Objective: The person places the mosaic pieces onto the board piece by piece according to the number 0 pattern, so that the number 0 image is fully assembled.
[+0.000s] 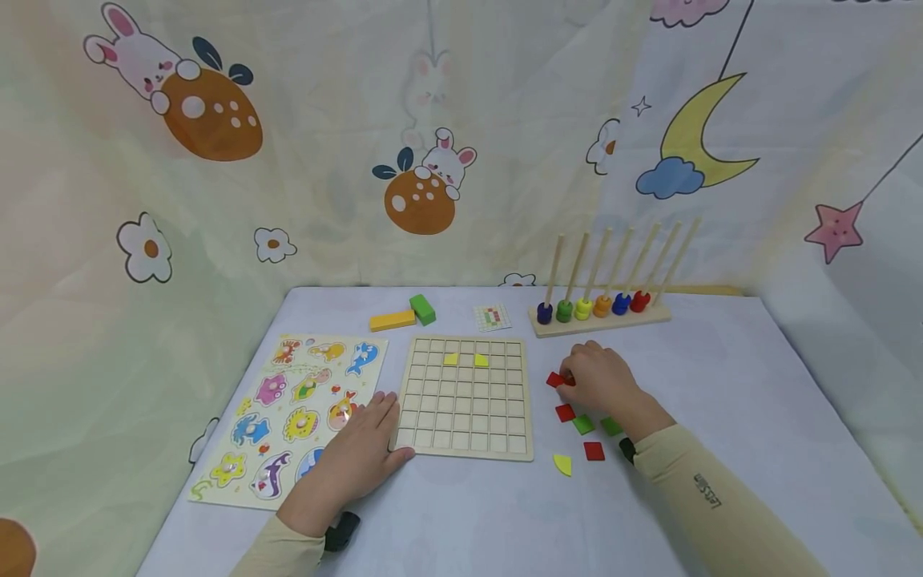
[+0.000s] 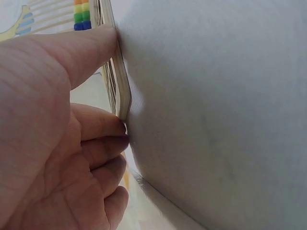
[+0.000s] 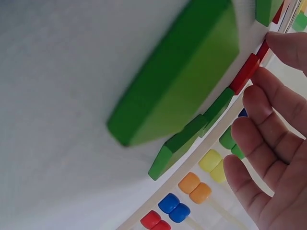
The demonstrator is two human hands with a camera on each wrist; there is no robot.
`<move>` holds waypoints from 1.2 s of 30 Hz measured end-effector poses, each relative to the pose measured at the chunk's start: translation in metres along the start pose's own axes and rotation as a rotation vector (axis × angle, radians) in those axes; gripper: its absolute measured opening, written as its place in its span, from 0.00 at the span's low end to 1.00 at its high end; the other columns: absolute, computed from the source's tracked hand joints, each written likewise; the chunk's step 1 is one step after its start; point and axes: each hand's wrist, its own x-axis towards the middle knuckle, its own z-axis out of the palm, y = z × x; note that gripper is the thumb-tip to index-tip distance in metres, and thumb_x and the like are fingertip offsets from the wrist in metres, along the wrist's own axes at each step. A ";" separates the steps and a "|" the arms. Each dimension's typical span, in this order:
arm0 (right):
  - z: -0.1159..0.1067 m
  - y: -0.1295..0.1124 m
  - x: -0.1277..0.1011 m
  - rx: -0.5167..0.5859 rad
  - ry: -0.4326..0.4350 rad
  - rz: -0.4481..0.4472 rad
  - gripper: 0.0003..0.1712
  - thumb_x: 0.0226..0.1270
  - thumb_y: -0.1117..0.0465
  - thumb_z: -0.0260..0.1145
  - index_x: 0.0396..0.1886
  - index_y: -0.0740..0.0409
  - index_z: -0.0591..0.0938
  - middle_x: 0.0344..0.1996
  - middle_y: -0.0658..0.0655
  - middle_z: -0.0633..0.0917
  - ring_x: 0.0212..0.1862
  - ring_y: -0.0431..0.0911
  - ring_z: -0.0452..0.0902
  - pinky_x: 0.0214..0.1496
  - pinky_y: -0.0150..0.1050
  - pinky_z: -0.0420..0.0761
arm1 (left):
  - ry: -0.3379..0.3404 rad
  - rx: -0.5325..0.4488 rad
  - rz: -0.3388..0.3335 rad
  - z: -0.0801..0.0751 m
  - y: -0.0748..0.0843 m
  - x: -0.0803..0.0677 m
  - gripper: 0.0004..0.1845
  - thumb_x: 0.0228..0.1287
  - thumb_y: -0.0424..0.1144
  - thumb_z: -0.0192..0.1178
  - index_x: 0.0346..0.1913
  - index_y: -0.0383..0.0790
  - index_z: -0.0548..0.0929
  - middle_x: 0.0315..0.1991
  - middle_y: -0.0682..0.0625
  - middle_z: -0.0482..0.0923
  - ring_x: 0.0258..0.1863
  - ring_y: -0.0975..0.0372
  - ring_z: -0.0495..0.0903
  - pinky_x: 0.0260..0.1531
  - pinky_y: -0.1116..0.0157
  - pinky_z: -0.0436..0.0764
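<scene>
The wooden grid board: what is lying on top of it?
On the wooden grid board, two yellow pieces lie near its far edge. The surface they cover cannot be seen, nor can the table directly underneath.

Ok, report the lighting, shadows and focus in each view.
Head view: soft, even light, faint shadow beside the beige right sleeve; left wrist view: white tablecloth in grey shade; right wrist view: the nearest green flat tile looks soft, out of focus.

I note: animal puzzle (image 1: 277, 421), left; orange block (image 1: 392, 320) beside green block (image 1: 423, 309), rear; bead rack (image 1: 604, 324), rear right; printed curtain (image 1: 324, 160) behind.
</scene>
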 end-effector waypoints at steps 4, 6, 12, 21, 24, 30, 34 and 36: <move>0.000 -0.001 0.001 0.011 0.010 0.000 0.15 0.61 0.49 0.78 0.42 0.53 0.92 0.33 0.50 0.82 0.42 0.48 0.73 0.45 0.45 0.81 | 0.001 0.000 0.002 -0.001 0.000 0.000 0.47 0.70 0.60 0.66 0.80 0.34 0.64 0.83 0.41 0.58 0.85 0.48 0.53 0.83 0.46 0.60; -0.001 -0.001 0.001 0.023 0.023 -0.003 0.14 0.61 0.50 0.78 0.41 0.53 0.92 0.33 0.50 0.83 0.42 0.49 0.74 0.45 0.46 0.82 | 0.001 -0.001 0.002 -0.001 0.000 -0.001 0.46 0.70 0.59 0.66 0.80 0.34 0.64 0.83 0.41 0.58 0.85 0.47 0.53 0.83 0.46 0.60; -0.004 -0.004 0.005 0.049 0.067 -0.015 0.09 0.61 0.54 0.75 0.36 0.52 0.92 0.34 0.50 0.84 0.42 0.49 0.75 0.45 0.47 0.81 | -0.003 -0.009 -0.001 -0.003 0.001 -0.001 0.46 0.70 0.59 0.66 0.80 0.34 0.64 0.83 0.41 0.57 0.85 0.47 0.53 0.83 0.46 0.59; -0.004 -0.017 0.012 0.036 0.077 -0.031 0.11 0.61 0.51 0.76 0.37 0.52 0.92 0.37 0.51 0.85 0.44 0.49 0.76 0.48 0.47 0.83 | -0.006 -0.010 -0.009 -0.003 0.001 0.000 0.46 0.70 0.60 0.65 0.80 0.34 0.63 0.84 0.41 0.57 0.85 0.48 0.52 0.83 0.47 0.59; -0.005 -0.023 0.015 0.032 0.077 -0.045 0.10 0.62 0.50 0.76 0.37 0.51 0.92 0.37 0.51 0.85 0.47 0.50 0.76 0.50 0.49 0.83 | -0.005 -0.015 -0.010 -0.002 0.001 0.000 0.47 0.70 0.60 0.65 0.80 0.35 0.63 0.84 0.42 0.57 0.85 0.48 0.52 0.83 0.47 0.59; -0.008 -0.037 0.022 0.029 0.088 -0.096 0.12 0.63 0.49 0.76 0.38 0.50 0.92 0.40 0.51 0.86 0.48 0.50 0.77 0.53 0.50 0.83 | -0.007 -0.021 -0.014 -0.001 0.001 -0.001 0.46 0.70 0.59 0.66 0.80 0.35 0.63 0.84 0.42 0.57 0.85 0.48 0.52 0.83 0.47 0.59; -0.007 -0.046 0.027 0.012 0.115 -0.136 0.13 0.62 0.49 0.76 0.39 0.51 0.92 0.35 0.49 0.84 0.44 0.48 0.76 0.49 0.46 0.81 | -0.007 -0.020 -0.014 -0.001 0.001 -0.001 0.46 0.70 0.59 0.66 0.80 0.35 0.63 0.84 0.42 0.57 0.85 0.48 0.52 0.83 0.47 0.59; -0.007 -0.049 0.029 -0.005 0.130 -0.156 0.13 0.62 0.49 0.77 0.40 0.51 0.93 0.34 0.49 0.83 0.43 0.48 0.77 0.47 0.45 0.81 | -0.010 -0.017 -0.015 -0.001 0.001 0.000 0.47 0.70 0.59 0.65 0.81 0.35 0.63 0.84 0.42 0.57 0.85 0.48 0.52 0.83 0.47 0.59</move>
